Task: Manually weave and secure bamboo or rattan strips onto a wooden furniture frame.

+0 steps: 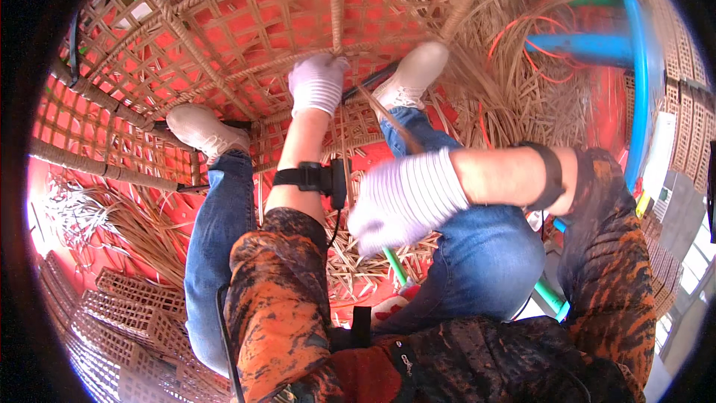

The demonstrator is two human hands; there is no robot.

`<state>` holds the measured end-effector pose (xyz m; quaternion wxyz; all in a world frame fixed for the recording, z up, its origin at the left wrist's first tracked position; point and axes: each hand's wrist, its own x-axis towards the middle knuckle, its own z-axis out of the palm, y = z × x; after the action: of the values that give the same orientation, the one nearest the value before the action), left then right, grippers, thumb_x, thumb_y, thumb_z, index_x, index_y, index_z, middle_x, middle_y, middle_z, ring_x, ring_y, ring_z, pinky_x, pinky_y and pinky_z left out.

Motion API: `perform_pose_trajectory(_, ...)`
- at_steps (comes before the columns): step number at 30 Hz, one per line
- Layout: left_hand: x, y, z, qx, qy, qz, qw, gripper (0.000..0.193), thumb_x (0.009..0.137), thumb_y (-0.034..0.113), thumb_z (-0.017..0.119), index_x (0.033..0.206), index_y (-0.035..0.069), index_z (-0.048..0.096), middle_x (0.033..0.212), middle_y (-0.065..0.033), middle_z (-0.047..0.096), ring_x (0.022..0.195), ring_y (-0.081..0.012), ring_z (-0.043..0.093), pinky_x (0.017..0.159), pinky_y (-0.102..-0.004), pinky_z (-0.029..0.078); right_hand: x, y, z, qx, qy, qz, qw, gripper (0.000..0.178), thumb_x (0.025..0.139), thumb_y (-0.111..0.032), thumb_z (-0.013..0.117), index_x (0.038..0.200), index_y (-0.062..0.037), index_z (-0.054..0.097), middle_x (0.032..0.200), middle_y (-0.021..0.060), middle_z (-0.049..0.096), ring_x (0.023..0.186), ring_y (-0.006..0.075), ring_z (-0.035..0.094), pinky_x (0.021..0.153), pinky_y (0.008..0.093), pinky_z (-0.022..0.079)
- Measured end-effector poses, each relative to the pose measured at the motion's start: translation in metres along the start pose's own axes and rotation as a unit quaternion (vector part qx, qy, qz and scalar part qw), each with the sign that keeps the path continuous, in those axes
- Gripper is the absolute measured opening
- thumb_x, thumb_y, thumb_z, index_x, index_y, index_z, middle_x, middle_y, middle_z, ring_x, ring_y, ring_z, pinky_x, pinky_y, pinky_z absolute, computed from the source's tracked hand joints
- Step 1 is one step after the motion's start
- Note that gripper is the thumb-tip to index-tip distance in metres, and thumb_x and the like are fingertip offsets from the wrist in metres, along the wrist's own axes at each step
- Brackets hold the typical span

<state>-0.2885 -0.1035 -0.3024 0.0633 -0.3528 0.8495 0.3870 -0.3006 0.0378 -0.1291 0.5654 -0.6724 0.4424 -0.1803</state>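
Observation:
A large woven wicker frame (246, 22) of brown strips fills the far side, with thick wrapped ribs running through it. My left hand (317, 78), in a white and lilac striped glove, is at its lower part, fingers curled against the weave; the fingertips are hidden. Closer to me, my right hand (403, 201), in a matching glove, is curled and smeared by motion in front of my knee. A brown strip (391, 123) slants from near my left hand toward the right glove; whether the right fingers hold it is hidden.
My shoes press near the frame's lower edge. Loose strips (537, 97) heap at the far right beside a blue pipe frame (635, 89). Another bundle of strips (123, 220) lies at left on the red floor covering. Woven brown panels (142, 298) stand at lower left.

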Motion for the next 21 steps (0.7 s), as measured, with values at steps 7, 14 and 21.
perform_pose_trajectory(7,0.014,-0.04,0.028,-0.184,0.003,-0.011,0.983,0.034,0.084,0.023,0.061,0.109,0.002,0.065,0.095,-0.015,0.069,0.086,-0.0179,0.064,0.08,-0.0278,0.048,-0.031,0.074,-0.027,0.135,0.148,0.117,0.973,0.019,0.086,-0.021,0.057,0.093,-0.0071,0.068,0.087,0.0082,0.068,0.077,0.0179,0.064,0.075,0.0313,0.051)
perform_pose_trajectory(14,0.027,-0.03,0.041,-0.33,-0.107,-0.277,0.896,0.035,0.08,0.034,0.058,0.066,0.002,0.058,0.063,-0.0114,0.059,0.053,-0.0218,0.054,0.053,-0.0337,0.043,-0.026,0.208,-0.024,0.278,0.405,0.289,0.821,0.025,0.092,-0.023,0.054,0.11,-0.0067,0.063,0.072,0.0021,0.061,0.057,0.0095,0.053,0.051,0.0235,0.047)
perform_pose_trajectory(21,0.063,-0.076,0.081,-0.43,-0.201,-0.287,0.832,0.03,0.079,0.023,0.055,0.055,0.01,0.044,0.047,-0.0065,0.044,0.038,-0.0195,0.043,0.037,-0.0356,0.033,0.024,0.233,-0.023,0.312,0.424,0.296,0.797,0.027,0.092,-0.028,0.054,0.102,-0.0057,0.065,0.072,0.0031,0.06,0.057,0.012,0.053,0.053,0.0274,0.047)
